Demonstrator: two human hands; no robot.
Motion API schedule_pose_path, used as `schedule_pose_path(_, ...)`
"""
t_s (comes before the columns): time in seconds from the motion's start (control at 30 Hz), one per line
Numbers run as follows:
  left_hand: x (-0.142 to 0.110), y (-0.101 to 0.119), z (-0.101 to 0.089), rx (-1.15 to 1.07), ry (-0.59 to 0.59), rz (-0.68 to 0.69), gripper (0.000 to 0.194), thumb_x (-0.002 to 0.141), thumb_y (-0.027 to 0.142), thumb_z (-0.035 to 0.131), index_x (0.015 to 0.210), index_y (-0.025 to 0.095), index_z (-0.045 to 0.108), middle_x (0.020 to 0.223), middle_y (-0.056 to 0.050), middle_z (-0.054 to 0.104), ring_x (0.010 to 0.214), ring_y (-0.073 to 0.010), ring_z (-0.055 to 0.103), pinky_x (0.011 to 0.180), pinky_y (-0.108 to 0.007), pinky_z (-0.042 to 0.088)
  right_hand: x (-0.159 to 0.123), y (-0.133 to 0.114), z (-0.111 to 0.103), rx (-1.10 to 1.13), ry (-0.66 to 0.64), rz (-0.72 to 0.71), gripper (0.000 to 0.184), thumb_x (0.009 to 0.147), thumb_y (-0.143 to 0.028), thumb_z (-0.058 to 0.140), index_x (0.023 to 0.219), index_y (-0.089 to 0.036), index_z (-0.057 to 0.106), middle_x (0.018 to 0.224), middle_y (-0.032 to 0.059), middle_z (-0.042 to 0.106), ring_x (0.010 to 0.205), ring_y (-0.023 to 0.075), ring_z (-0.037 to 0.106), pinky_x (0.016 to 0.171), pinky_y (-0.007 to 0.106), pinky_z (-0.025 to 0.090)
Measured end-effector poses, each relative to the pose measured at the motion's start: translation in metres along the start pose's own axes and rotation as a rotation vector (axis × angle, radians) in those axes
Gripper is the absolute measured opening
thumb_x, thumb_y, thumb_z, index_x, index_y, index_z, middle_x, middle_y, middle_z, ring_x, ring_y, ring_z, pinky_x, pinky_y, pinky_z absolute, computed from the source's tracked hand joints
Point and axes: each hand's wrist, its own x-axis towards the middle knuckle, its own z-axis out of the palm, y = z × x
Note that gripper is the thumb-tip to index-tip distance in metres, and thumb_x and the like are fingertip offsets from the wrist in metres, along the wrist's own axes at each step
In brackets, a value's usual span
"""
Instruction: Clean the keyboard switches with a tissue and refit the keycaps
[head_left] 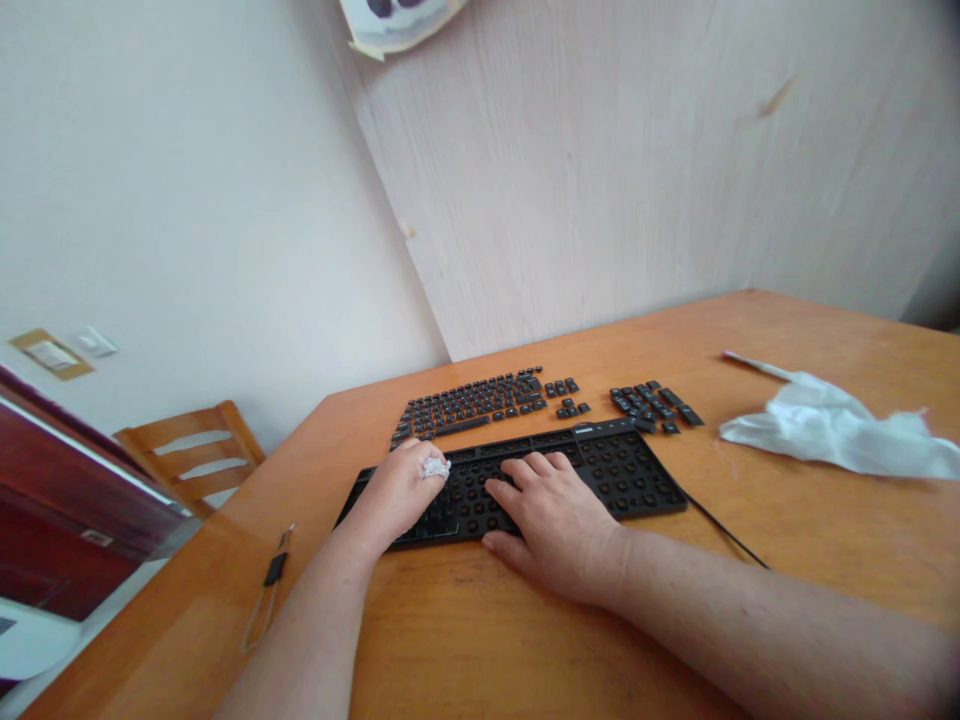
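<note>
At far left, well apart from the left hand, stands a dark red panel. A wall switch is mounted above it. A wooden chair stands nearer to the left hand, beyond the edge of the table. To the left of the left forearm, a small tool with a black grip and thin wire ends lies flat on the table.

The left hand is closed, pinching a white wad on its thumb side. It is positioned at the left section of the black keyboard; the contact point is hidden. The keyboard lies flat beneath both hands, with rows of bare key sockets visible between and beside them.

Beyond the hands, the main set of loose keys is laid out in rows on the table.

The right hand is palm down, with its fingers slightly spread across the middle of the keyboard and its thumb at the front edge. Beyond it and to its right is a group of number keys. The cable runs to the right of this hand. Farther right lies a crumpled white cloth.
</note>
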Motion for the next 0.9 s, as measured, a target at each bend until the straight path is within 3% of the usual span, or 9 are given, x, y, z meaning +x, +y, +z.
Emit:
schedule_pose_path(0.27,-0.002,0.002,-0.005,0.074,-0.041,0.045,0.011,0.085,0.023,0.053,0.084,0.021,0.064,0.086,-0.003,0.063,0.079,-0.019,0.059,0.072,-0.029,0.043,-0.001,0.002,0.002,0.011,0.0,-0.004,0.048,0.09,-0.056,0.052,0.122,-0.021,0.065,0.116,0.0134,0.062,0.111,0.0321,0.051,0.092,0.045,0.033)
schedule_pose_path(0.67,-0.004,0.01,-0.005,0.102,-0.099,0.051,0.011,0.082,0.018,0.053,0.083,0.022,0.063,0.087,-0.003,0.065,0.079,-0.0188,0.059,0.069,-0.028,0.04,-0.001,0.001,0.002,0.013,0.004,-0.001,0.049,0.091,-0.055,0.053,0.125,-0.022,0.063,0.121,0.0135,0.061,0.113,0.0319,0.05,0.094,0.045,0.032)
schedule_pose_path(0.9,-0.005,0.015,-0.003,0.073,-0.042,0.005,0.012,0.085,0.022,0.052,0.087,0.022,0.065,0.091,-0.003,0.067,0.086,-0.0205,0.061,0.073,-0.029,0.042,-0.002,0.001,0.0,0.003,-0.007,-0.001,0.049,0.091,-0.055,0.052,0.126,-0.022,0.062,0.122,0.0137,0.061,0.114,0.0319,0.05,0.094,0.045,0.032)
